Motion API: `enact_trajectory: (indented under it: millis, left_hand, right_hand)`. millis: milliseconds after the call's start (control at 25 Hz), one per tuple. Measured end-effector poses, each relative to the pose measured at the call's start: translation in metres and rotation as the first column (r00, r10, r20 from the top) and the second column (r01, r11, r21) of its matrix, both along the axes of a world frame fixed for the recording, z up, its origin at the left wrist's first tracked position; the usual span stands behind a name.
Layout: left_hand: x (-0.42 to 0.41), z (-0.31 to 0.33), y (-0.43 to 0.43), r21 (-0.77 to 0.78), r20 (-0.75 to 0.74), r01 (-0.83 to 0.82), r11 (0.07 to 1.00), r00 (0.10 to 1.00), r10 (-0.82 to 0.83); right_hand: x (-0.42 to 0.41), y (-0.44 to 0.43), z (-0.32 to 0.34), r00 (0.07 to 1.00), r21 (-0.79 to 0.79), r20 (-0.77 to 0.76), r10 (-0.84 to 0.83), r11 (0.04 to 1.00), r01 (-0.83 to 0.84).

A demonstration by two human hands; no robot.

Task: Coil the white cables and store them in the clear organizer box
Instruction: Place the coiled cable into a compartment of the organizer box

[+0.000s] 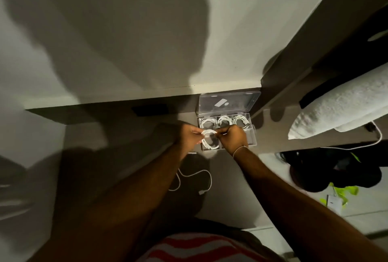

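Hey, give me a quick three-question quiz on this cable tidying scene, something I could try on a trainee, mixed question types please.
1. True or false: the lid of the clear organizer box stands open.
2. How many coiled cables lie in the box's back row? A one, B three, C five.
3. What do the left hand and right hand hold between them over the front of the box?

Key: 1 true. 2 B. 3 a coiled white cable.
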State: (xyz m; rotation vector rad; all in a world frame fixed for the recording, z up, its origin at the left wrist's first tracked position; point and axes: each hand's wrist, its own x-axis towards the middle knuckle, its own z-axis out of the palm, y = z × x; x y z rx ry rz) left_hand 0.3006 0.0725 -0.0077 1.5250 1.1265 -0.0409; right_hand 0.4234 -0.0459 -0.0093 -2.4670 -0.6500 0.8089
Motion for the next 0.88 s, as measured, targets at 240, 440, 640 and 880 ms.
enact_trajectory:
  millis: [240,440,640,880]
  left_hand:
    - [0.011,-0.027,0.014,0.110,-0.018,0.134,0.985,0.991,-0.133]
    - [0.013,-0.037,0.016,0.156,-0.077,0.312,0.937,0.950,-0.303]
    - [0.016,-0.038,0.016,0.242,-0.174,0.445,0.862,0.894,-0.413]
    - [0.011,-0.047,0.003,0.330,-0.156,0.412,0.849,0.911,-0.382]
  right_hand:
    - [0.006,0.007,-0.029,0.999,-0.009,-0.031,-0.020,1.000,0.019]
    - [-0.007,-0.003,-0.035,0.991,-0.015,0.021,-0.131,0.991,0.131]
    - [-0.011,-0.011,-0.043,0.993,0.035,-0.012,-0.117,0.992,0.118]
    - [-0.020,-0.013,-0.043,0.985,-0.073,0.119,0.122,0.991,-0.114]
